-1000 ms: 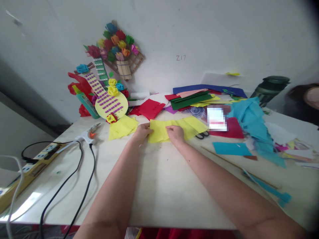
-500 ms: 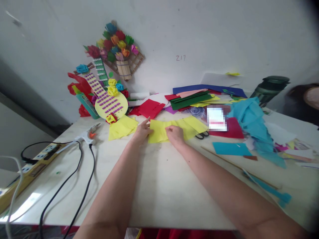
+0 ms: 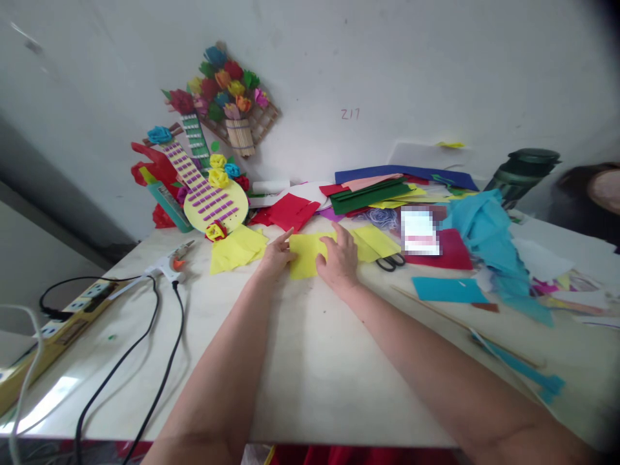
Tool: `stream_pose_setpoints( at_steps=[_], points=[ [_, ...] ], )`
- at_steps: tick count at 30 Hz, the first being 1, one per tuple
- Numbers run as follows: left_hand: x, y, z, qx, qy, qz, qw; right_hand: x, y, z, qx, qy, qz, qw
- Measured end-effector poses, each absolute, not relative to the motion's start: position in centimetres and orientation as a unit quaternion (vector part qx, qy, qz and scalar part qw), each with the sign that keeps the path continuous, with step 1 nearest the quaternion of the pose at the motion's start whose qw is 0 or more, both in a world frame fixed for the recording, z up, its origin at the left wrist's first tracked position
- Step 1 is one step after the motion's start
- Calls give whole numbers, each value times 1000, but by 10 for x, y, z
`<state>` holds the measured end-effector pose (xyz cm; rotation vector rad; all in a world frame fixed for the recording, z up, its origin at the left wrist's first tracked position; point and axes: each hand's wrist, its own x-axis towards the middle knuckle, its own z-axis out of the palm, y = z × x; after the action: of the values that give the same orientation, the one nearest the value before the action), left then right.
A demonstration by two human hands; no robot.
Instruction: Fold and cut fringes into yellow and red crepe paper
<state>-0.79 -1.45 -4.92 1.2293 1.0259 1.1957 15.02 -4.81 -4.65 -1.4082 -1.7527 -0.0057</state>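
A folded strip of yellow crepe paper (image 3: 304, 253) lies on the pale table (image 3: 300, 361) at mid-distance. My left hand (image 3: 275, 256) rests at its left end, fingertips pressing the edge, index finger raised. My right hand (image 3: 339, 259) lies flat on the middle of the strip with fingers stretched out, covering part of it. The rest of the strip (image 3: 375, 240) shows to the right of that hand. Black-handled scissors (image 3: 391, 261) lie just beyond its right end.
Another yellow sheet (image 3: 237, 248) lies left of my hands. A glue gun (image 3: 169, 261), cables and a power strip (image 3: 72, 310) fill the left side. Paper-flower crafts (image 3: 208, 174) lean on the wall. Coloured paper piles (image 3: 387, 187), blue scraps (image 3: 484, 239) and a bottle (image 3: 526, 171) crowd the right.
My right hand has moved from a pinch at the near edge of the strip to lying flat on top of it. The strip looks folded shorter. My left hand has stayed.
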Motion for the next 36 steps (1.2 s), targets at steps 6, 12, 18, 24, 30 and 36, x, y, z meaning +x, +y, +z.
stream_pose_setpoints(
  at_steps=[6, 12, 18, 24, 30, 36],
  points=[
    [-8, -14, -49, 510, 434, 504, 545, 154, -46, -38, -552, -732, -9, 398],
    [-12, -13, -46, 481, 433, 489, 585, 188, -21, -35, -695, -612, 118, 358],
    [-13, -16, -41, 487, 433, 471, 595, 193, -18, -38, -725, -633, 81, 260],
    [-13, -15, -44, 494, 422, 477, 592, 186, -25, -36, -720, -663, 36, 200],
    [-14, -11, -51, 508, 423, 482, 574, 184, -23, -45, -689, -690, -10, 223],
    [-12, -10, -51, 500, 437, 486, 568, 181, -21, -52, -668, -704, -21, 239]
  ],
)
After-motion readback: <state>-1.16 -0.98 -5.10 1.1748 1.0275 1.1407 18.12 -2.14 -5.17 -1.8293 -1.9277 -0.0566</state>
